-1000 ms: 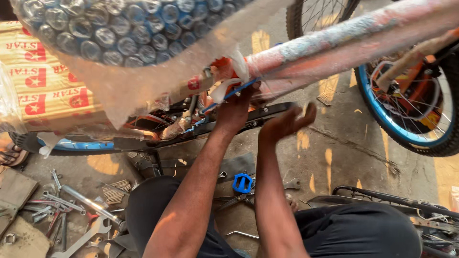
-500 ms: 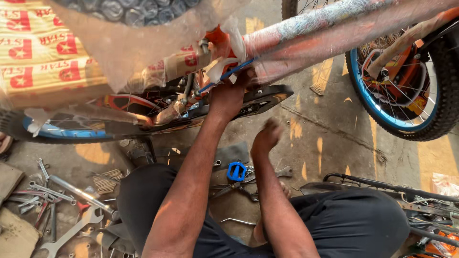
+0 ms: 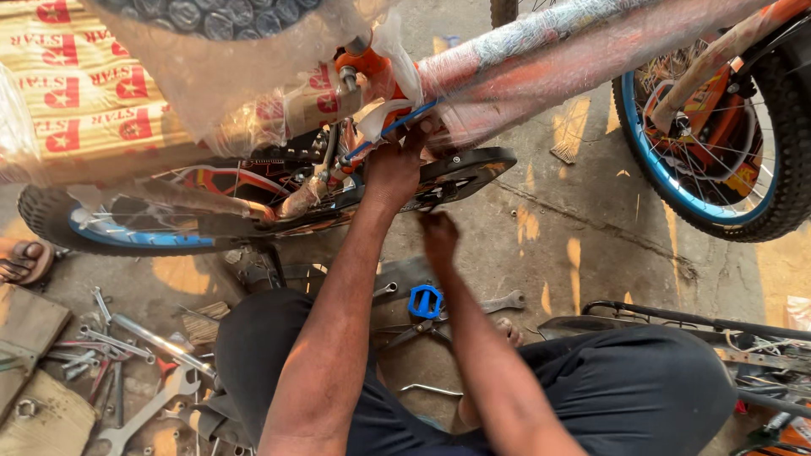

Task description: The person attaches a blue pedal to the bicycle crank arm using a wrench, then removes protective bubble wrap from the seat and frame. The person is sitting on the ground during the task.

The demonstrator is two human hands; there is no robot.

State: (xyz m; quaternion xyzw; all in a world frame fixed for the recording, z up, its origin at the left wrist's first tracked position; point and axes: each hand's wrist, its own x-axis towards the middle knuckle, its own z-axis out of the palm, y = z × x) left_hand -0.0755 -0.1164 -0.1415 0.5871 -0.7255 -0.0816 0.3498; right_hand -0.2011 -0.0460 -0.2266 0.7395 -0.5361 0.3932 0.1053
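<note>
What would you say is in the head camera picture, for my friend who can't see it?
A person's left hand presses up against a plastic-wrapped orange bicycle frame, while the right hand hangs empty below it. Under the arms, a small blue bicycle pedal and silver metal spanners lie scattered on the grey concrete floor.

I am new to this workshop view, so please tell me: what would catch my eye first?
First, the wrapped bicycle frame, orange under clear plastic, running across the top, with the left hand pressed up against its underside. Just below, the right hand hangs in the air above a bright blue pedal on the concrete floor. At lower left lie scattered spanners.
</note>
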